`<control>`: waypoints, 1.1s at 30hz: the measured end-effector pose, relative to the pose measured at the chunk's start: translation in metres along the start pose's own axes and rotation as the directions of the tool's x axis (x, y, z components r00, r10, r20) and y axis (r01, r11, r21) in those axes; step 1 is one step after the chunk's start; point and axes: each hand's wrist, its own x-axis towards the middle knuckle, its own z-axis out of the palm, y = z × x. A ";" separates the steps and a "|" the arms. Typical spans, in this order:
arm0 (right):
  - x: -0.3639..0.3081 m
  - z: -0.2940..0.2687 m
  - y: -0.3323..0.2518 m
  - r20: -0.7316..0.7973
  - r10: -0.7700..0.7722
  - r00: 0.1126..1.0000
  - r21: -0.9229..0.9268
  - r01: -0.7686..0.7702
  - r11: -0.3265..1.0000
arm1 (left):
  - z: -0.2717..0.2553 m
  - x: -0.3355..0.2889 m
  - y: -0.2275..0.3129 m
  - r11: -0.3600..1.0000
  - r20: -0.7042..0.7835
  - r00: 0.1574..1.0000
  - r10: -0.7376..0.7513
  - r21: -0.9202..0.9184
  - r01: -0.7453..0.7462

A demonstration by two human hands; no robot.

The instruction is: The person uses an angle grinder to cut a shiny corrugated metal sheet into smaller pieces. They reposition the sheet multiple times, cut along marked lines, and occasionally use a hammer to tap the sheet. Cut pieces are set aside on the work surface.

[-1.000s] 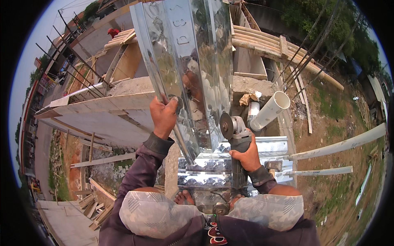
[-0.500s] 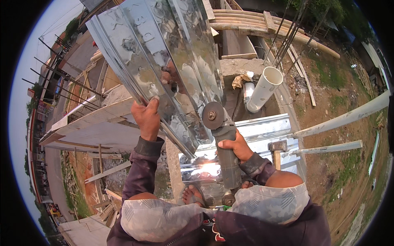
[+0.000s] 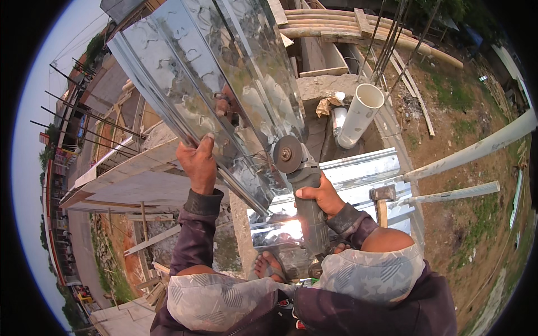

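Note:
With my left hand point(image 3: 197, 163) I grip the near left edge of a shiny ribbed metal sheet point(image 3: 185, 61), which slants up and away from me. My fingers are closed behind its rim and the thumb lies on top. My right hand point(image 3: 320, 196) is wrapped round the grey body of an angle grinder point(image 3: 309, 218). The grinder's dark round disc point(image 3: 288, 154) points away from me, close to the sheet's lower right part; whether it touches is unclear. More shiny ribbed sheet point(image 3: 358, 165) lies flat under the grinder, around my feet.
A hammer point(image 3: 383, 196) lies on the flat sheet at right. Beyond it stands a wide white pipe point(image 3: 361, 115) beside crumpled brown paper point(image 3: 326, 106). Long pale poles point(image 3: 471, 147) reach in from the right. Upright steel rods point(image 3: 392, 45) rise at the far right; the ground drops away on both sides.
The view has shifted slightly. Both hands keep their holds, and the grinder and raised sheet sit a little further left in the picture.

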 end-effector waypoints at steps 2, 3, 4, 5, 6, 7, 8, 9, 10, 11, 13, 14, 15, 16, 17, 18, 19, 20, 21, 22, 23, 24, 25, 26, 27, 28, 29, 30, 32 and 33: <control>0.001 0.000 0.002 0.001 -0.002 1.000 -0.013 0.002 1.000 | 0.001 0.000 0.002 0.999 0.003 1.000 0.014 -0.044 -0.014; 0.002 -0.001 0.003 0.001 -0.002 1.000 -0.020 0.002 1.000 | 0.002 0.000 0.003 0.999 0.002 1.000 0.010 -0.050 -0.010; 0.003 -0.001 0.004 0.005 -0.001 1.000 -0.034 0.001 0.999 | 0.003 0.000 0.004 0.998 0.004 1.000 0.011 -0.054 -0.011; 0.003 -0.001 0.005 0.008 0.000 1.000 -0.047 0.000 0.999 | 0.003 -0.001 0.005 0.998 -0.001 1.000 0.015 -0.053 -0.015; 0.004 -0.002 0.005 0.011 0.001 1.000 -0.061 -0.001 0.998 | 0.004 -0.001 0.006 0.998 0.004 1.000 0.009 -0.064 -0.009; 0.004 -0.002 0.006 0.011 0.001 1.000 -0.056 0.000 0.998 | 0.004 -0.001 0.007 0.998 0.002 1.000 0.006 -0.068 -0.006; 0.004 -0.001 0.007 0.011 0.000 1.000 -0.052 0.001 0.999 | 0.005 -0.001 0.007 0.997 0.000 1.000 0.003 -0.072 -0.003; 0.004 -0.001 0.007 0.010 -0.001 1.000 -0.048 0.002 0.999 | 0.005 -0.002 0.007 0.998 0.002 1.000 0.004 -0.056 -0.004; 0.005 -0.001 0.007 0.012 -0.005 1.000 -0.048 0.006 0.999 | 0.004 -0.002 0.007 0.999 0.003 1.000 0.005 -0.042 -0.005; 0.005 -0.002 0.007 0.014 -0.008 1.000 -0.048 0.009 0.999 | 0.004 -0.002 0.007 1.000 -0.003 1.000 0.016 -0.026 -0.016; 0.005 -0.002 0.007 0.018 -0.015 1.000 -0.052 0.016 0.998 | 0.003 -0.002 0.004 1.000 -0.006 1.000 0.005 -0.022 -0.005; 0.005 -0.002 0.007 0.019 -0.019 1.000 -0.057 0.020 0.998 | 0.003 -0.001 0.003 1.000 -0.014 1.000 0.006 -0.017 -0.006; 0.005 -0.002 0.007 0.019 -0.023 1.000 -0.061 0.024 0.998 | 0.002 -0.001 0.001 1.000 -0.011 1.000 0.009 -0.017 -0.009; 0.005 -0.003 0.007 0.019 -0.026 0.999 -0.066 0.027 0.997 | 0.001 -0.001 0.000 1.000 -0.012 1.000 0.012 -0.013 -0.012; 0.006 -0.003 0.008 0.019 -0.031 0.999 -0.071 0.032 0.997 | 0.001 -0.001 -0.001 1.000 -0.013 1.000 0.015 -0.010 -0.015; 0.007 -0.004 0.008 0.018 -0.036 0.999 -0.075 0.037 0.996 | 0.000 0.000 -0.002 1.000 -0.013 1.000 0.009 0.006 -0.009; 0.008 -0.004 0.009 0.026 -0.045 0.999 -0.092 0.047 0.995 | 0.000 0.000 -0.002 1.000 -0.012 1.000 0.004 0.021 -0.004; 0.009 -0.004 0.009 0.035 -0.053 0.998 -0.110 0.057 0.992 | -0.001 0.000 -0.002 0.999 -0.028 1.000 -0.011 0.042 0.012; 0.010 -0.005 0.009 0.044 -0.094 0.995 -0.130 0.098 0.987 | 0.000 0.000 -0.002 1.000 -0.010 1.000 0.003 0.018 -0.003; 0.010 -0.005 0.009 0.044 -0.064 0.997 -0.125 0.069 0.990 | 0.000 0.000 -0.001 1.000 -0.009 1.000 0.008 0.000 -0.008; 0.011 -0.005 0.009 0.044 -0.066 0.997 -0.123 0.071 0.990 | 0.001 -0.001 0.000 1.000 -0.011 1.000 0.017 -0.008 -0.017; 0.011 -0.005 0.009 0.054 -0.099 0.994 -0.118 0.105 0.987 | 0.002 -0.001 0.001 1.000 -0.016 1.000 0.011 -0.012 -0.011; 0.010 -0.006 0.009 0.042 -0.066 0.997 -0.107 0.070 0.992 | 0.003 -0.001 0.002 1.000 -0.023 1.000 0.010 -0.008 -0.010; 0.010 -0.006 0.009 0.038 -0.065 0.997 -0.093 0.068 0.993 | 0.004 -0.001 0.003 1.000 -0.028 0.999 0.023 -0.005 -0.023; 0.009 -0.006 0.009 0.034 -0.062 0.997 -0.079 0.065 0.995 | 0.005 -0.002 0.004 1.000 -0.035 0.999 0.001 -0.002 -0.002; 0.009 -0.005 0.009 0.036 -0.062 0.997 -0.076 0.065 0.995 | 0.006 -0.002 0.005 1.000 -0.040 0.999 -0.006 -0.002 0.006; 0.009 -0.005 0.009 0.039 -0.063 0.997 -0.072 0.065 0.995 | 0.007 -0.002 0.006 1.000 -0.043 0.999 -0.003 -0.005 0.003; 0.010 -0.005 0.009 0.042 -0.063 0.997 -0.069 0.066 0.995 | 0.007 -0.002 0.007 1.000 -0.043 0.999 -0.017 0.001 0.017; 0.010 -0.004 0.009 0.034 -0.081 0.996 -0.067 0.084 0.994 | 0.007 -0.002 0.009 0.999 -0.054 0.998 -0.032 0.005 0.032; 0.011 -0.003 0.009 0.030 -0.091 0.995 -0.066 0.093 0.993 | 0.007 -0.002 0.009 1.000 -0.041 0.999 -0.026 0.000 0.026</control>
